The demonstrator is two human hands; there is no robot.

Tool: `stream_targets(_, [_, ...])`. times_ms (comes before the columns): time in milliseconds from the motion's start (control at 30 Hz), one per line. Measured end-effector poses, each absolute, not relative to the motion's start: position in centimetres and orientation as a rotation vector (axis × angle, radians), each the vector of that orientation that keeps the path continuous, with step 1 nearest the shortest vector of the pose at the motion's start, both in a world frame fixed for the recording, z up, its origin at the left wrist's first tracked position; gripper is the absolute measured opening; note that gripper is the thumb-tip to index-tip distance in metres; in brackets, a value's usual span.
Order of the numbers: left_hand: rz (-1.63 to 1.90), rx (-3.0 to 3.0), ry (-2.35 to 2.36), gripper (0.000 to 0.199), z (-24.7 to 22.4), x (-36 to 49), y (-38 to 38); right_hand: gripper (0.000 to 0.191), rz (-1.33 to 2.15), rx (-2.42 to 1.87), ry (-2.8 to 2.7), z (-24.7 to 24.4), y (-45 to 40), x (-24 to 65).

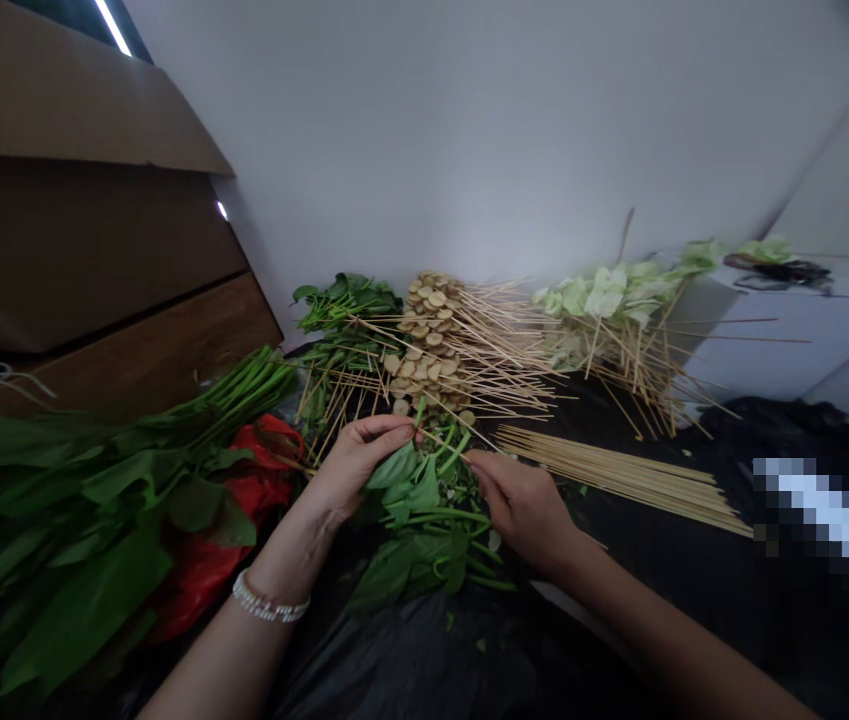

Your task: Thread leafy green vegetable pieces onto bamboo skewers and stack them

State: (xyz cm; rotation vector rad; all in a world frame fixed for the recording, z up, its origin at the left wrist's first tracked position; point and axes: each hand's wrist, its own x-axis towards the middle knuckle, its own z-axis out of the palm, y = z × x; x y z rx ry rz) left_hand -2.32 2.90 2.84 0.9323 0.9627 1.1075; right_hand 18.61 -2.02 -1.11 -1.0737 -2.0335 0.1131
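Note:
In the middle of the view, my left hand (364,455) pinches a leafy green stem (420,408) between thumb and fingers. My right hand (521,505) is closed on a thin wooden skewer (433,437), which spans the gap between the hands. Green stems lie across the skewer, and their leaves (424,485) hang below it; whether every stem is pierced I cannot tell. Beneath my hands a small heap of leafy greens (424,560) rests on black plastic (364,660).
Skewered potato-like slices (431,300) are stacked at the back, beside skewered greens (349,300). Pale cabbage-like leaves on skewers (611,290) stand at back right. Bare skewers (634,475) lie right. Large loose greens (94,540) and a red bag (206,570) fill the left, near a cardboard box (79,240).

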Motion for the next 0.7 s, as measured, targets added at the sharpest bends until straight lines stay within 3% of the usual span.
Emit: stream_targets(700, [0.916,1.112,0.983,0.025,2.10,-1.98,2.58,0.026,0.168,-1.061,-2.036,-1.66,-2.21,18.06])
